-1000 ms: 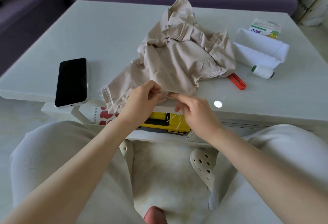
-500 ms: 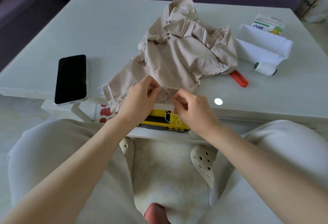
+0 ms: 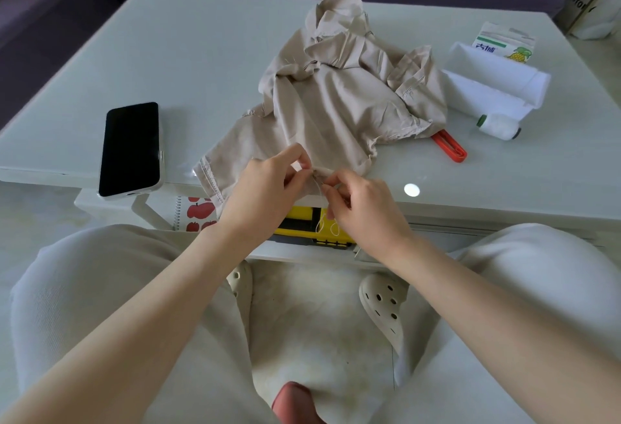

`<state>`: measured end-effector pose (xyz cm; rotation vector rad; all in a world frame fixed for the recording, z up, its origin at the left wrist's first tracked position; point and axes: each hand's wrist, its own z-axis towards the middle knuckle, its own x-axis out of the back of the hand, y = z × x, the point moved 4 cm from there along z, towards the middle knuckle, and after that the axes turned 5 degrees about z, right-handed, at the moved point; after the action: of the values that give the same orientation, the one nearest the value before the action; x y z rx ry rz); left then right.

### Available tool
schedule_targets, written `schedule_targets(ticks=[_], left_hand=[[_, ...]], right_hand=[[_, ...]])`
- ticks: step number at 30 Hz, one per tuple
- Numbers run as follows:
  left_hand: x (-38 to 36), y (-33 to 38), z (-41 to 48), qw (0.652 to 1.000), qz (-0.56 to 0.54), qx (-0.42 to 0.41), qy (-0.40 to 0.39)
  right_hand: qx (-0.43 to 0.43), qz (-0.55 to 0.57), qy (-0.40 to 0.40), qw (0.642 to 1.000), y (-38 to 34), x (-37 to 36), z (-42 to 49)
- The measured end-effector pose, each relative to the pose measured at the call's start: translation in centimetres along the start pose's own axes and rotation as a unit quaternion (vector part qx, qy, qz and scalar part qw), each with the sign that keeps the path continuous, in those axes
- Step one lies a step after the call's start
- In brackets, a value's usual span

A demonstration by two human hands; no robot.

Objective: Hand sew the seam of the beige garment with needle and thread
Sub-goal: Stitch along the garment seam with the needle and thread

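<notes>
The crumpled beige garment (image 3: 339,97) lies on the white table (image 3: 201,53), its near edge hanging over the front. My left hand (image 3: 268,195) pinches that near edge between thumb and fingers. My right hand (image 3: 366,211) is right beside it, fingers curled and pinching at the seam; the needle itself is too small to make out. A thin white thread (image 3: 324,222) loops down from between the two hands in front of the table edge.
A black phone (image 3: 131,148) lies at the table's left front. A red thread clipper (image 3: 450,146), a white thread spool (image 3: 499,126), folded white cloth (image 3: 494,87) and a small carton (image 3: 504,43) sit at the right. A yellow case (image 3: 302,222) lies on the shelf below.
My right hand has drawn in closer to the left hand at the seam, and the thread now hangs in a looser loop beneath them. The garment barely shifted.
</notes>
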<state>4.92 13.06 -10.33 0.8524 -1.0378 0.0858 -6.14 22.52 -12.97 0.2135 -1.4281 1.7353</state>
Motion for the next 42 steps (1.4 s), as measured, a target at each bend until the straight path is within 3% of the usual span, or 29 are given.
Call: schedule_targets(ticks=[8, 15, 19, 23, 28, 34, 42], left_hand=[[0.0, 0.6, -0.1, 0.999, -0.038, -0.024, -0.004], [0.0, 0.7, -0.2, 0.998, -0.058, -0.028, 0.027], [0.4, 0.6, 0.0, 0.996, -0.052, -0.030, 0.072], [0.6, 0.3, 0.1, 0.994, -0.054, -0.014, 0.093], [0.8, 0.4, 0.1, 0.993, -0.057, 0.004, 0.101], [0.0, 0.8, -0.2, 0.997, -0.051, -0.032, 0.046], [0.1, 0.3, 0.0, 0.995, -0.047, 0.004, 0.088]], right_hand=[[-0.089, 0.130, -0.029, 0.987, -0.4, -0.3, -0.1], [-0.155, 0.316, -0.007, 0.936, -0.6, -0.7, 0.3], [-0.132, 0.378, -0.041, 0.916, -1.2, -1.0, 0.6], [-0.119, 0.386, -0.079, 0.911, -1.7, -1.5, 0.2], [-0.145, 0.371, -0.032, 0.917, -1.3, -1.1, -0.1], [-0.182, 0.363, 0.002, 0.914, -0.9, -0.7, 0.1], [-0.193, 0.349, 0.008, 0.917, -1.1, -0.3, 0.4]])
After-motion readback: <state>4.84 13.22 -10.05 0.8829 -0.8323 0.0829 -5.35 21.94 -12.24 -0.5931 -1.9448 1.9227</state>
